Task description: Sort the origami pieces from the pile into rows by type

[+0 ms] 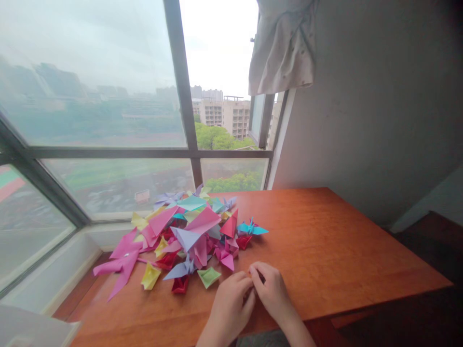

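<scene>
My left hand (233,301) and my right hand (269,289) meet just above the front part of the wooden table. Both have their fingers curled, with the fingertips pressed together; whatever they may hold is hidden or too small to make out. Left of and beyond them lies a heap of folded paper pieces in many colours. Closest to my left hand is a green paper boat (209,277), with a dark red paper boat (180,284) beside it. A blue paper crane (252,227) rests at the heap's right edge.
The table (325,241) runs back to a large window, with one pane (262,118) swung outward. A knotted curtain (284,48) hangs above. A grey wall (361,120) stands at the right. Something white (39,325) juts in at the lower left.
</scene>
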Motion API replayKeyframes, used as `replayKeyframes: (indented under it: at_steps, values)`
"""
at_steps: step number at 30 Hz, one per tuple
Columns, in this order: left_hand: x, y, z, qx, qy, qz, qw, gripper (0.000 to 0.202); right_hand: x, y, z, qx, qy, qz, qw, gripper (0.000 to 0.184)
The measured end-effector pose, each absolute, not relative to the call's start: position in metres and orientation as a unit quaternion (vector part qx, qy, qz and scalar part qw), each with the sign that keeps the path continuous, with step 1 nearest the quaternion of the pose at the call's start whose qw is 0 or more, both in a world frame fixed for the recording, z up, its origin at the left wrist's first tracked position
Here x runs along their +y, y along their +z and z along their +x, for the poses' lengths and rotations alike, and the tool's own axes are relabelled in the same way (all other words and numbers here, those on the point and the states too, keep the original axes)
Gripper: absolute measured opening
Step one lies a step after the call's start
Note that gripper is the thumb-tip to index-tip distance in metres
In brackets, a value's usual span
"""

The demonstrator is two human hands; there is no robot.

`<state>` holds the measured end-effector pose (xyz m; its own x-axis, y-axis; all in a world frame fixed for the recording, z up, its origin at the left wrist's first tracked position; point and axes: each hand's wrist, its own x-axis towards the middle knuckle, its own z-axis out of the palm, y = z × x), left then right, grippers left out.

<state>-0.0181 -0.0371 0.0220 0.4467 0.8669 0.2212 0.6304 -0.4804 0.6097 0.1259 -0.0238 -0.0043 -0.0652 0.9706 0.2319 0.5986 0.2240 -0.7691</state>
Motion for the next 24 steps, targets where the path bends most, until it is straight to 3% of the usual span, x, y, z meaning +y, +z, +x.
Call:
replayKeyframes:
  at_steps: [8,16,24]
  values:
    - [-0.037,0.023,-0.019,0.453,0.268,0.82,0.225,0.017,-0.017,0.012,0.128,-0.672,0.288,-0.55,0.404,0.03]
    - [-0.038,0.022,-0.02,0.453,0.271,0.823,0.21,0.019,0.055,0.081,0.095,-0.706,0.224,-0.512,0.436,0.017]
    - [-0.039,0.026,-0.02,0.46,0.274,0.812,0.232,0.018,0.098,0.119,0.045,-0.755,0.197,-0.478,0.403,0.037]
